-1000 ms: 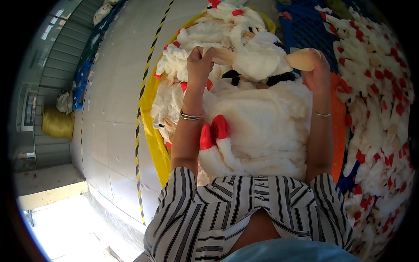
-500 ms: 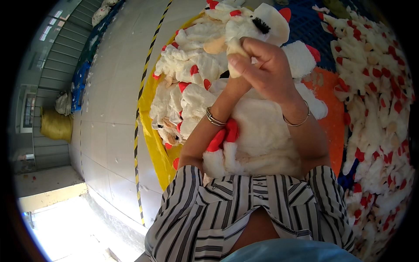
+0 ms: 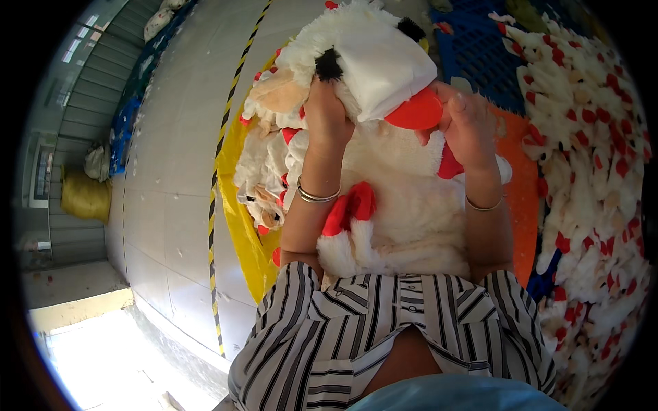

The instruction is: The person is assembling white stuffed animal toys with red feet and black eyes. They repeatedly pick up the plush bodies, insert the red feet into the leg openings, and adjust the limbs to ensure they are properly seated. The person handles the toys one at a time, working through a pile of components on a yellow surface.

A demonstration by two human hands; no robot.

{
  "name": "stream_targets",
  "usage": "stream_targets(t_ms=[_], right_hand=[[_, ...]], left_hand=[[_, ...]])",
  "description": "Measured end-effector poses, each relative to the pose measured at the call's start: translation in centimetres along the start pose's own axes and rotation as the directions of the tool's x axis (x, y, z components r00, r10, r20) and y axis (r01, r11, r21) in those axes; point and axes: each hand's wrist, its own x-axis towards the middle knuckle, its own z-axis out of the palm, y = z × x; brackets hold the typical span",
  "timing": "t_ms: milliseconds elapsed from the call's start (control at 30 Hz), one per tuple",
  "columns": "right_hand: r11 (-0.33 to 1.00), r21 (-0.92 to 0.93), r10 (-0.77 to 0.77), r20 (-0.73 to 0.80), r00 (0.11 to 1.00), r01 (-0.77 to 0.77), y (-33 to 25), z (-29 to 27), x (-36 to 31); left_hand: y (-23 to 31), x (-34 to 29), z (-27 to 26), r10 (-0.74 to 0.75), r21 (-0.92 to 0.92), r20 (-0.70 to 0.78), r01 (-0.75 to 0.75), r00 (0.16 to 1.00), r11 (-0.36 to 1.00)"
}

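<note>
A large white plush toy skin (image 3: 411, 198) lies across my lap, limp, with red ends on its limbs. Its head part (image 3: 384, 65) is raised, showing smooth white cloth, black tufts and a tan ear-like flap (image 3: 277, 92). My left hand (image 3: 327, 113) is closed on the head's left edge below one black tuft; its fingertips are hidden by the plush. On the other side, my right hand (image 3: 471, 127) grips the edge of a rounded red flap (image 3: 415, 111) at the bottom of the head, thumb below it.
More white and red plush skins (image 3: 257, 157) are heaped at left on a yellow sheet (image 3: 240, 233). A blue plastic crate (image 3: 480, 58) stands at far right, beside an orange surface (image 3: 517, 205). A big pile of plush skins (image 3: 596, 171) fills the right side. Black-yellow tape (image 3: 218, 192) marks the floor.
My hands were together, pinching a pale bit of the plush. They have moved apart, and the head part is now turned and spread between them, its smooth white cloth and red flap showing.
</note>
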Motion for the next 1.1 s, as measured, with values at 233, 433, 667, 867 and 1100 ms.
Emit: stream_targets(t_ms=[233,433,667,867,1100], right_hand=[[0.952,-0.133,0.287,0.076,0.955,-0.275,-0.5,0.6,0.4],[0.852,0.333,-0.430,0.008,0.903,0.403,-7.4,-4.3,3.3],[0.943,-0.141,-0.317,-0.105,0.942,0.302,-6.7,-2.8,5.1],[0.816,0.252,0.483,0.198,0.853,-0.521,8.9,-2.3,1.2],[0.928,-0.253,0.283,0.005,0.959,-0.273,9.3,-3.9,-3.4]], left_hand=[[-1.4,0.6,-1.5,0.079,0.200,-0.081,-0.062,0.994,0.978],[1.9,2.2,0.4,0.305,0.558,0.087,-0.300,0.949,0.774],[7.7,3.4,5.8,0.486,0.496,0.176,-0.504,0.856,0.707],[1.2,8.8,-2.9,-0.010,0.799,0.422,-0.366,0.907,0.478],[-7.8,1.0,-11.5,0.026,0.892,0.417,-0.415,0.908,0.179]])
